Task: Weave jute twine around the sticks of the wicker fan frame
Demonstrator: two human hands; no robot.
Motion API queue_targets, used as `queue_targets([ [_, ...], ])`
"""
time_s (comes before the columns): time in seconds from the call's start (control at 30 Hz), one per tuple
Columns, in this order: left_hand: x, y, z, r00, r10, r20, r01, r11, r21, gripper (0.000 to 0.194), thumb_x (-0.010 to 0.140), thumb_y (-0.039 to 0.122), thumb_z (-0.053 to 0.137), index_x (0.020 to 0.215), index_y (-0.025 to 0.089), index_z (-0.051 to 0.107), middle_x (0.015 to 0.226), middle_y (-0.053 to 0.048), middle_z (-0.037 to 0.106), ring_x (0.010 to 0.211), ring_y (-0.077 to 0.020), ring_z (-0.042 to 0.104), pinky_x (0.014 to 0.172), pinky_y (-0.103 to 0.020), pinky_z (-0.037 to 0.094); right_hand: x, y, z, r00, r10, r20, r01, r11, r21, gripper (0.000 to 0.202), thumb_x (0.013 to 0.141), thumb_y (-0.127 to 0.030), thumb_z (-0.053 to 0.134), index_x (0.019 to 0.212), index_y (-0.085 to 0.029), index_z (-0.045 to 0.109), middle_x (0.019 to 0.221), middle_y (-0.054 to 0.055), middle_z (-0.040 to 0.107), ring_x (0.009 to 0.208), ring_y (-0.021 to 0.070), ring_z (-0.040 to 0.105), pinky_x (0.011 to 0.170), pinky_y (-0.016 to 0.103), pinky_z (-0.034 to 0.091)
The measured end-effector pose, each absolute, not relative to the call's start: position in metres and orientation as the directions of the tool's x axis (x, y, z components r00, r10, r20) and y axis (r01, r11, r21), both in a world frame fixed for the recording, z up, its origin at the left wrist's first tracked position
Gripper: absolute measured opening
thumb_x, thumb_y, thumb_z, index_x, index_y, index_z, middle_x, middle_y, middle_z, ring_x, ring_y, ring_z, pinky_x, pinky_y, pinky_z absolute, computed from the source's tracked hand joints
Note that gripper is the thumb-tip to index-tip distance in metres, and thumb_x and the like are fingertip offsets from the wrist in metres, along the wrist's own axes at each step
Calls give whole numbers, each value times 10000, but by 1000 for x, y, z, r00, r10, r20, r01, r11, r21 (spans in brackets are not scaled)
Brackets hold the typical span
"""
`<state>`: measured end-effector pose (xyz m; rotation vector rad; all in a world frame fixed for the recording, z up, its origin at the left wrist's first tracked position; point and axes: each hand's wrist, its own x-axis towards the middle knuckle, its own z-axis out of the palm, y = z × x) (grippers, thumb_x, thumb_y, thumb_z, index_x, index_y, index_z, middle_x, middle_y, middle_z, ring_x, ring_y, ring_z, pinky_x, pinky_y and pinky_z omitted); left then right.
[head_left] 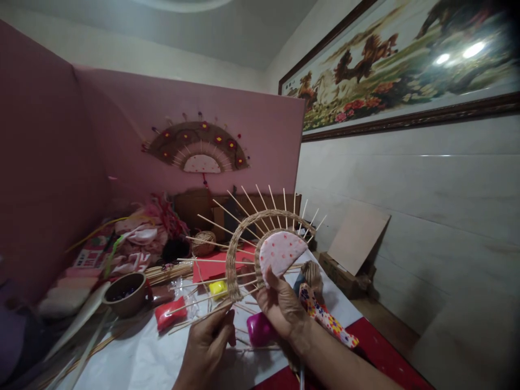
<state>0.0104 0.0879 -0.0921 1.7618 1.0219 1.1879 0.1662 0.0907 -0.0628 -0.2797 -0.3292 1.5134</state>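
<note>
A half-made fan (232,260) is held up over the table. Thin wooden sticks spread out from its half-round pink padded centre (284,249) with red spots, and braided straw-coloured cord runs across them in an inner and an outer arc. My right hand (284,309) grips the fan at the padded centre, thumb on the front and fingers behind. At the lower left, my left hand (209,338) has its fingers closed on the lower stick near the outer cord's end. Its fingertips are partly hidden.
A finished fan (203,146) hangs on the pink partition (264,130). On the white-covered table lie red (170,314), yellow (218,289) and purple packets (260,329), a flowered cloth (329,319) and red paper (211,267). A brown bowl (125,295) and a twine ball (203,244) stand behind.
</note>
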Motion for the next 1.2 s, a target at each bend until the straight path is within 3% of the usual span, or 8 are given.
queue_targets([
  [0.1, 12, 83, -90, 221, 913, 343, 201, -386, 900, 284, 752, 334, 522, 527, 191, 619, 485, 6, 550, 480, -142, 481, 492, -222, 369, 162, 85, -60, -91, 983, 162, -867, 2, -499, 271, 633, -293, 758, 842, -162, 646, 777, 56, 690, 789, 192, 636, 617, 286, 529],
  [0.23, 11, 81, -87, 233, 918, 320, 161, -361, 919, 245, 744, 320, 520, 610, 194, 681, 558, -7, 601, 525, -160, 532, 515, -228, 398, 161, 80, -61, -240, 953, 185, -798, -86, -596, 241, 736, -354, 663, 813, -126, 656, 730, 81, 688, 806, 214, 635, 685, 340, 523],
  [0.33, 12, 83, -86, 195, 957, 217, 49, -230, 972, 171, 688, 293, 580, 679, 180, 708, 630, -20, 643, 609, -173, 551, 591, -242, 420, 163, 82, -61, -206, 962, 180, -793, -56, -606, 239, 817, -335, 572, 827, -111, 656, 734, 86, 687, 804, 200, 637, 699, 334, 520],
  [0.57, 22, 86, -88, 211, 977, -31, -310, 97, 946, 318, 567, 362, 708, 768, 116, 689, 470, 41, 479, 433, -71, 352, 412, -191, 262, 161, 87, -59, -116, 973, 197, -816, 19, -578, 252, 815, -379, 563, 828, -144, 655, 733, 75, 681, 761, 190, 644, 670, 320, 527],
  [0.7, 25, 82, -82, 204, 971, -123, -274, 177, 945, 436, 543, 518, 715, 474, 130, 528, 360, 84, 319, 363, -33, 204, 378, -195, 120, 157, 84, -61, -96, 974, 204, -783, 53, -620, 236, 810, -373, 570, 850, -157, 656, 705, 73, 679, 757, 204, 646, 684, 349, 521],
  [0.77, 24, 81, -79, 219, 966, -137, -270, 195, 943, 496, 528, 554, 707, 422, 152, 438, 338, 87, 301, 352, -26, 176, 384, -202, 84, 154, 83, -64, -100, 971, 218, -768, 64, -638, 228, 812, -364, 570, 886, -165, 653, 712, 71, 681, 772, 206, 645, 708, 359, 513],
  [0.93, 24, 82, -77, 238, 965, -111, -293, 180, 939, 517, 491, 583, 713, 436, 156, 427, 343, 81, 321, 360, -28, 200, 402, -203, 98, 150, 80, -69, -72, 956, 284, -733, 142, -665, 266, 724, -321, 678, 957, -196, 639, 798, 53, 691, 843, 207, 633, 782, 362, 479],
  [1.2, 21, 91, -88, 325, 942, -86, -205, 159, 966, 466, 554, 577, 679, 508, 138, 529, 336, 85, 320, 342, -35, 197, 389, -209, 100, 151, 79, -62, -97, 951, 292, -718, 137, -683, 156, 781, -207, 576, 879, -128, 668, 827, 70, 700, 882, 194, 621, 860, 356, 429],
])
